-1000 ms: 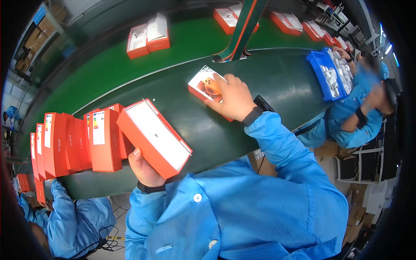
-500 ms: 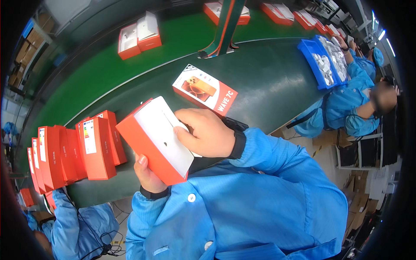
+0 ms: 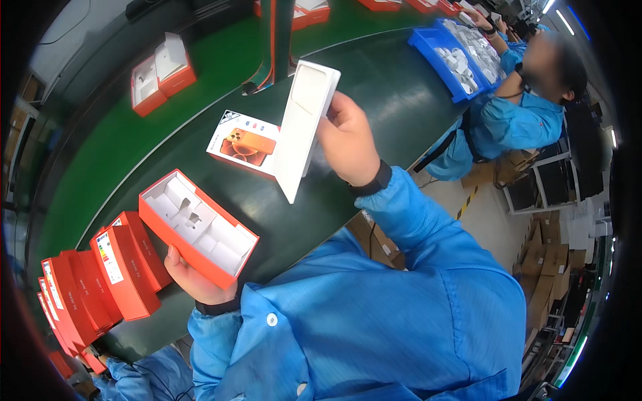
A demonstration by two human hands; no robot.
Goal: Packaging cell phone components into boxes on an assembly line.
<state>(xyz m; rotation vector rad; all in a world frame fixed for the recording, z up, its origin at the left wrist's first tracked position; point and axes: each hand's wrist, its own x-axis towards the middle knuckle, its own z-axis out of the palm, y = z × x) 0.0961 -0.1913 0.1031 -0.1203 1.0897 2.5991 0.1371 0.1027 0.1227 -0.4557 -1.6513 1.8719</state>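
Note:
My left hand (image 3: 200, 281) is closed on the near end of a red phone box base (image 3: 244, 250), held tilted with its opening up. White card partitions (image 3: 194, 217) with cut-outs line the inside. Raised to the right of it, a white inner tray (image 3: 304, 127) with a shallow recess is gripped by my right hand (image 3: 351, 140), thumb and fingers at its right edge. The tray is apart from the box. Behind the tray a white and red printed box lid (image 3: 241, 144) lies on the bench, partly hidden by it.
Several red boxes (image 3: 124, 267) stand in a row at the left of the dark green bench (image 3: 361, 87). An opened box (image 3: 160, 73) sits on the green belt beyond. Blue bins (image 3: 448, 63) with white parts stand far right, near a co-worker (image 3: 521, 107). A metal post (image 3: 271, 47) rises behind the lid.
My right hand has lifted the white tray out of the box and carried it up and right. The box's partitions now show. The whole view has shifted, and the box is lower left.

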